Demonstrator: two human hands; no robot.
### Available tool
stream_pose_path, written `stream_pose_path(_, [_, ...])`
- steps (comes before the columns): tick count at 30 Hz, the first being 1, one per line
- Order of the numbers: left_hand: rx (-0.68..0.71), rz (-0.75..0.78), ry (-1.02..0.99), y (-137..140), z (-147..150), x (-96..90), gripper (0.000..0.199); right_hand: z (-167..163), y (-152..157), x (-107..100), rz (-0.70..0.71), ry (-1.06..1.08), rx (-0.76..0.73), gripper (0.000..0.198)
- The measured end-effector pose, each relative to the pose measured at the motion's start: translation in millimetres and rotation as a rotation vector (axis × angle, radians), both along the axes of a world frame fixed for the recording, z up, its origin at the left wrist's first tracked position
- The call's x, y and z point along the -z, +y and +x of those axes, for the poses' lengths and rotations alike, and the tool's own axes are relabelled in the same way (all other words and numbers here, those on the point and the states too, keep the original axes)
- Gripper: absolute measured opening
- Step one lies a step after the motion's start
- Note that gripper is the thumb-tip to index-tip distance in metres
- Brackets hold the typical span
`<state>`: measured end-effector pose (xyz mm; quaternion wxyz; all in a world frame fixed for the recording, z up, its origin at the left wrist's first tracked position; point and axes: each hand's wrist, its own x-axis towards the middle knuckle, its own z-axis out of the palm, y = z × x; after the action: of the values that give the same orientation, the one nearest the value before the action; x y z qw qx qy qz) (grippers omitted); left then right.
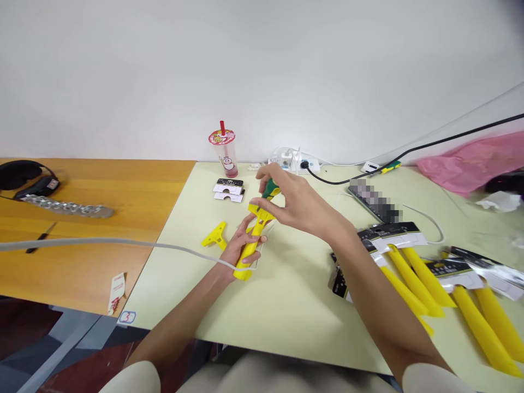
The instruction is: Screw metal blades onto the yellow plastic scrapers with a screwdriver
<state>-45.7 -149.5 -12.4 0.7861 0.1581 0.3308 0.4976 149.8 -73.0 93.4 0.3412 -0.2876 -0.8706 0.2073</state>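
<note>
My left hand is wrapped round the handle of a yellow scraper, whose wide head points up and away from me. Above that head, my right hand grips a green-handled screwdriver, its tip end down at the scraper head. Whether the tip sits in a screw is too small to tell. On the table left of my left hand lies a loose yellow T-shaped scraper piece. Small black-and-white cards are stacked farther back.
Packaged yellow scrapers lie at the right, partly behind my right forearm. A drink cup and power strip stand near the wall. A blurred-out device lies back right. A pale cable crosses in front of my left wrist.
</note>
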Motion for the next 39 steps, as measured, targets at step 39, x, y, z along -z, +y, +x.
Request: stream_pose_path(39, [-0.078,0.077,0.026,6.9,-11.9,4.5,0.077,-8.5,7.7,16.5,-0.088,0.067,-0.095,0.024])
